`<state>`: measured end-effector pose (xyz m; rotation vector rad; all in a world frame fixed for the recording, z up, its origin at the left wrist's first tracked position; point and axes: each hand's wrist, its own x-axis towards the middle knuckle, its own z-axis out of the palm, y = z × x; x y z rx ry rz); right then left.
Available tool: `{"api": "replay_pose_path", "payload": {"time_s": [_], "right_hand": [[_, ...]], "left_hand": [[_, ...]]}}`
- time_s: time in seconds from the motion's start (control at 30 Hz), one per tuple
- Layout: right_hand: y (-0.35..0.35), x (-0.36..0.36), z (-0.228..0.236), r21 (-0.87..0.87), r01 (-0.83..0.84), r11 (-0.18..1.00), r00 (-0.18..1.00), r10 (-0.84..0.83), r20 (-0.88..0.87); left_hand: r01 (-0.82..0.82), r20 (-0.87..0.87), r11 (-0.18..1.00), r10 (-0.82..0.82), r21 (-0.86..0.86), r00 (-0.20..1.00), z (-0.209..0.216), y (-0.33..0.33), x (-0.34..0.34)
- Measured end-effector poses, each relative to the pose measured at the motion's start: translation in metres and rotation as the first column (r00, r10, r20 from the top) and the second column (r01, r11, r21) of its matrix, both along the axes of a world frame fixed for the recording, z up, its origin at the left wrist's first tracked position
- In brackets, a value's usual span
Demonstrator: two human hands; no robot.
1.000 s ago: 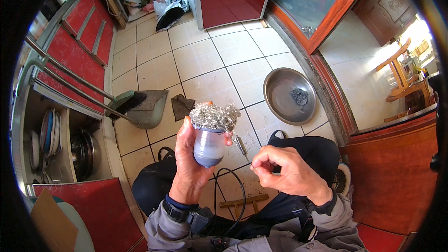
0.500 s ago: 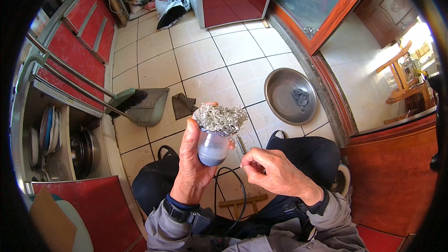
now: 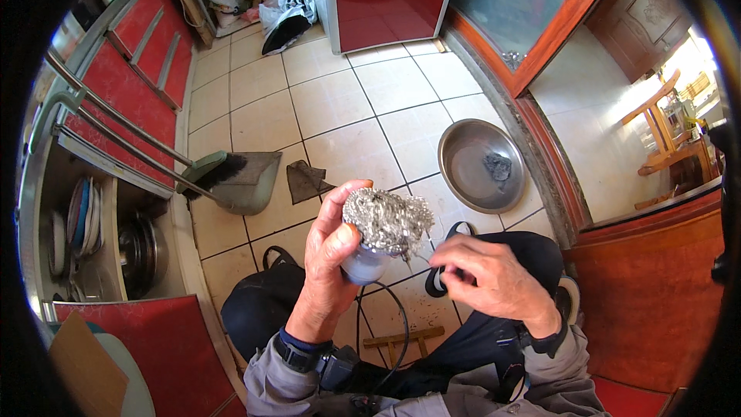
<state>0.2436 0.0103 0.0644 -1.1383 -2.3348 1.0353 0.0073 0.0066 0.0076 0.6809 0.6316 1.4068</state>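
My left hand (image 3: pixel 328 262) is wrapped round the rounded, see-through plastic handle (image 3: pixel 364 267) of a scrubber. On top of the handle sits a silvery ball of curly steel wool (image 3: pixel 384 218), tilted to the right, with my thumb and fingers against its side. Just right of it, my right hand (image 3: pixel 498 278) is closed in a pinch. A thin wire strand appears to run from the steel wool to these fingertips, though it is very faint.
On the tiles stands a steel basin (image 3: pixel 467 185) with a dark grey clump (image 3: pixel 499 166) inside. Left are a dustpan (image 3: pixel 258 185), a broom (image 3: pixel 202 174) and a dark rag (image 3: pixel 306 181). Below my hands are a black cable (image 3: pixel 403 316) and a small wooden frame (image 3: pixel 401 336). An open cupboard (image 3: pixel 116 224) holds dishes.
My left hand has turned the scrubber, so the steel wool tips toward the right and shows its top. My right hand has shifted right and slightly up.
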Motion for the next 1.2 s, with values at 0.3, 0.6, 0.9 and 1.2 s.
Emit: {"api": "replay_pose_path", "payload": {"time_s": [0.3, 0.6, 0.9, 1.2], "right_hand": [[0.004, 0.0, 0.04, 0.374, 0.162, 0.913, 0.936, -0.021, -0.352], [-0.008, -0.017, 0.016, 0.537, 0.034, 0.843, 0.982, 0.073, -0.176], [-0.01, -0.018, 0.01, 0.641, 0.061, 0.765, 0.991, 0.031, -0.131], [0.004, -0.018, -0.005, 0.845, 0.006, 0.534, 0.996, -0.081, 0.044]], "left_hand": [[0.074, -0.127, 0.988, -0.057, 0.136, 0.99, 0.002, -0.006, 0.006], [0.18, -0.202, 0.889, -0.102, 0.422, 0.974, -0.008, -0.001, -0.002], [0.176, -0.237, 0.916, -0.093, 0.361, 0.967, -0.004, -0.003, 0.003], [0.163, -0.61, 0.941, 0.055, 0.297, 0.791, 0.001, 0.002, -0.001]]}}
